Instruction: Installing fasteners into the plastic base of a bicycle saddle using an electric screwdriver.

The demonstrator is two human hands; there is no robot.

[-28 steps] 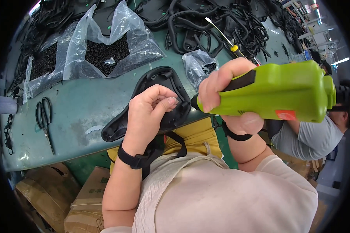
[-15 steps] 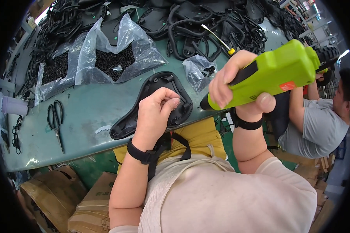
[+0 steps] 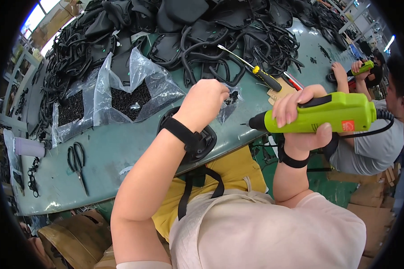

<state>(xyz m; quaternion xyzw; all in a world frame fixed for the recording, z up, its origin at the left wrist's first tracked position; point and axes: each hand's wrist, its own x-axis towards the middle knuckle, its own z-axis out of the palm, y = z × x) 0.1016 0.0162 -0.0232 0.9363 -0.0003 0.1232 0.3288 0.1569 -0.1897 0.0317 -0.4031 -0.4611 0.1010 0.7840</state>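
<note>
My right hand (image 3: 296, 110) is wrapped round a bright green electric screwdriver (image 3: 341, 112). The tool lies nearly level, and its dark tip points left, clear of the table. My left hand (image 3: 204, 103) is at the edge of a small clear plastic bag (image 3: 224, 112) of black bits. Its fingers are curled together; whatever they may hold is hidden. Below my left forearm lies a black moulded plastic part (image 3: 206, 145) with a hollow inner side facing up, largely covered by the wrist and its black strap.
Two larger clear bags of small black screws (image 3: 129, 102) stand farther left. Scissors (image 3: 77, 166) and a lilac cup (image 3: 29, 147) are at the left. A yellow-black screwdriver (image 3: 267, 78) lies beyond my right hand. Black frames (image 3: 211, 40) heap at the back. A co-worker (image 3: 372, 148) sits at right.
My left hand has gone from over the black moulded part up and right to the small bag. The electric screwdriver has moved right and down, turning more level.
</note>
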